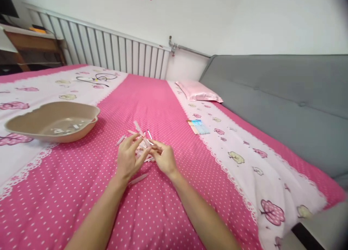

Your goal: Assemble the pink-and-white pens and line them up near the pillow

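Observation:
Both my hands meet over a small pile of slim pen parts (pixel 149 158) on the pink bedspread. My left hand (pixel 127 157) pinches a pale pink pen piece (pixel 138 127), which sticks up past the fingertips. Fingers of my right hand (pixel 164 157) are closed on another pale pink pen piece (pixel 147 142) between the two hands. Whether these pieces are joined, I cannot tell. One loose pale pink pen barrel (pixel 138 178) lies just in front of the pile, and another barrel (pixel 120 140) is left of it. My fingers partly hide the pile.
Right of the hands, several pens (pixel 198 127) with blue and orange parts lie in a row. A beige basin (pixel 78 134) holding small white pieces stands at left. Farther back are a black cable (pixel 102 78) and a pink pillow (pixel 199 91). A grey headboard (pixel 272 83) borders the right.

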A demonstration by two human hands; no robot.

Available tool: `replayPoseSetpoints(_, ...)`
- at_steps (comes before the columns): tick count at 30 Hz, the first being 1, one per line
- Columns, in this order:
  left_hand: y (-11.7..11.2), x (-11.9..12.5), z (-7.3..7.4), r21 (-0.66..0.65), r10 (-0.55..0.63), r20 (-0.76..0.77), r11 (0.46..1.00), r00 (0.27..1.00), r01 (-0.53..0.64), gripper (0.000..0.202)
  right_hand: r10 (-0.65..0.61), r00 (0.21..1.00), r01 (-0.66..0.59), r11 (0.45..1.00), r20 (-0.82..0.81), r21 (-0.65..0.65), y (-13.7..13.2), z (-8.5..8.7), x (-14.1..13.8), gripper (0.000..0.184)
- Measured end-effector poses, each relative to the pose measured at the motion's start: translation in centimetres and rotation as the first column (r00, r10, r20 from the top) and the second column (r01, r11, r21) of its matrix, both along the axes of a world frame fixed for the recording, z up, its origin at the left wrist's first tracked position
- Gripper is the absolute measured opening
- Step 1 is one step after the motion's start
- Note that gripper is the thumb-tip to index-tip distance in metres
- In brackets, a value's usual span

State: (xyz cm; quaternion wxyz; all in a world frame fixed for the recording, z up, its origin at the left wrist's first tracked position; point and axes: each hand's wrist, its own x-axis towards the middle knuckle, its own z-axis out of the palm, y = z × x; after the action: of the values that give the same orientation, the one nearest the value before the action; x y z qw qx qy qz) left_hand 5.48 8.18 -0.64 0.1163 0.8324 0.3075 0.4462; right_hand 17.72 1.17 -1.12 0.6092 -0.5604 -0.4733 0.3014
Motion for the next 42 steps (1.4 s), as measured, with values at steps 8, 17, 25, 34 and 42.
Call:
replayPoseSetpoints(8, -4.6, -7.1, -2.6, 0.184, 0.417, -0.121, 0.901, 0.901, -0.392, 0.042, -0.502, 0.845, 0.52, 0.851, 0.187, -0.066, -5.6, -1.6, 6.8, 0.04)
replayPoseSetpoints(17, -6.7, -10.6, -4.7, 0.163, 0.444, -0.486, 0.893, 0.753, -0.42, 0.064, -0.72, 0.576, 0.811, 0.562, 0.387, -0.163, -10.1, -1.6, 16.5, 0.029)
replayPoseSetpoints(25, -7.2, -10.5, -4.9, 0.202, 0.467, -0.55, 0.879, 0.693, -0.431, 0.064, -0.738, 0.521, 0.853, 0.473, 0.429, -0.221, -10.1, -4.9, 17.2, 0.026)
replayPoseSetpoints(34, -7.6, -10.1, -4.4, 0.208, 0.469, -0.55, 0.878, 0.691, -0.431, 0.06, -0.725, 0.471, 0.88, 0.427, 0.502, -0.21, -9.8, -5.0, 16.9, 0.023)
replayPoseSetpoints(42, -7.8, -10.1, -4.4, 0.187, 0.452, -0.542, 0.887, 0.709, -0.423, 0.06, -0.679, 0.452, 0.882, 0.437, 0.578, -0.177, -9.5, -5.1, 16.6, 0.022)
